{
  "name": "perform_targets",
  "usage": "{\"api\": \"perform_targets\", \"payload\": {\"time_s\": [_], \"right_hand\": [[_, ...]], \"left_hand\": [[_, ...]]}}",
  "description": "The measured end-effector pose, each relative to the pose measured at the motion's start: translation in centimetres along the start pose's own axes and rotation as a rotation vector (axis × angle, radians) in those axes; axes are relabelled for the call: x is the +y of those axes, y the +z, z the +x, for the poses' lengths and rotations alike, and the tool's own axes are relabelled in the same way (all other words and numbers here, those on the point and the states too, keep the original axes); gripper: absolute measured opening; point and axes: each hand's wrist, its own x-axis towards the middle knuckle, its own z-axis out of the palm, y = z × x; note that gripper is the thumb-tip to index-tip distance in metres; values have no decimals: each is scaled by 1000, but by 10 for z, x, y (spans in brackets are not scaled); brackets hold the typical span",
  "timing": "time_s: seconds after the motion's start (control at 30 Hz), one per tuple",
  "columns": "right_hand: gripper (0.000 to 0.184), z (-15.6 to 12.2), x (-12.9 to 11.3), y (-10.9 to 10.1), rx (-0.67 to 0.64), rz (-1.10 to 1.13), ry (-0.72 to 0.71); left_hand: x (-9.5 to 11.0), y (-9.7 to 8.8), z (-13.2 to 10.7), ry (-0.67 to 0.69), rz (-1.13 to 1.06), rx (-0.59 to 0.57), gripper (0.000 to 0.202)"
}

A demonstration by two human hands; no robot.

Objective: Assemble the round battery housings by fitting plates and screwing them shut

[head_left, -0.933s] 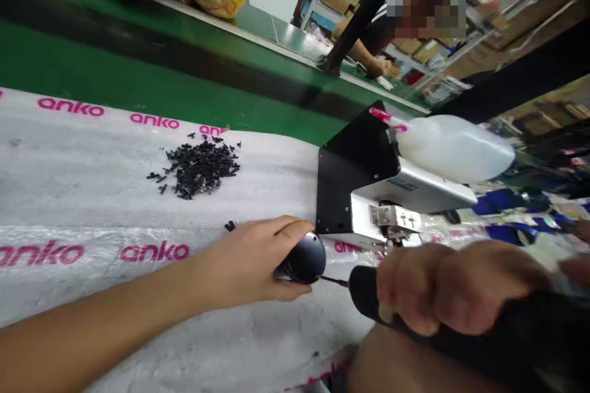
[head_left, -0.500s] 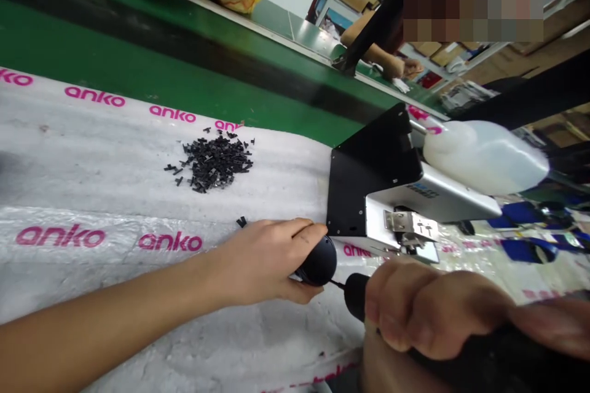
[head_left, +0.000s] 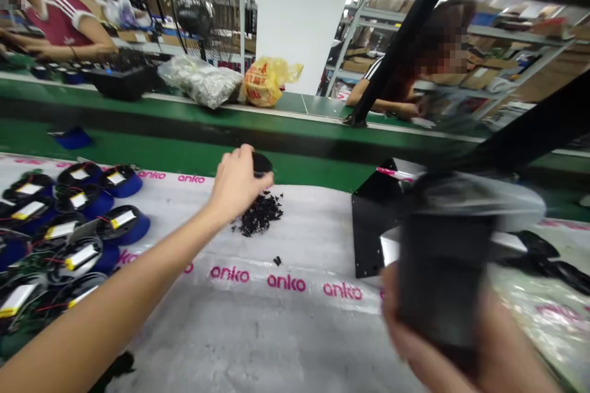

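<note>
My left hand [head_left: 235, 181] is closed on a round black part [head_left: 262, 164], held out near the green belt, just above and behind a pile of small black pieces [head_left: 260, 215]. Part of the round part is hidden by my fingers. Close to the camera, my right hand [head_left: 507, 338] grips a black power screwdriver [head_left: 445, 282], raised and blurred, with its broad end towards me. The bit is out of sight. Two loose black pieces [head_left: 277, 260] lie nearer to me on the white foam sheet [head_left: 318, 221].
At left stand several blue-rimmed round units [head_left: 124, 224] with batteries and wires. A black-and-silver machine [head_left: 373, 227] is behind the screwdriver. Across the green belt [head_left: 184, 141] lie a yellow bag [head_left: 265, 81] and a clear bag [head_left: 203, 81]. Two people work over there.
The screwdriver bit was at the round part; now they are far apart. My left hand has carried the part forward past the pile, and the screwdriver has risen. The view has swung left and levelled.
</note>
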Motion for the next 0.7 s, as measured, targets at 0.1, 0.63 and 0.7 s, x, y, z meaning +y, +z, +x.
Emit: {"api": "perform_targets", "payload": {"time_s": [0.1, 0.63, 0.7], "right_hand": [[64, -3, 10, 18, -233, -114, -120], [59, -6, 42, 95, -50, -337, -83], [55, -5, 34, 82, -16, -300, -121]], "left_hand": [[-23, -10, 55, -171, 143, -17, 39], [-127, -110, -58, -141, 688, -647, 41], [-111, -106, -64, -70, 681, -575, 43]]}}
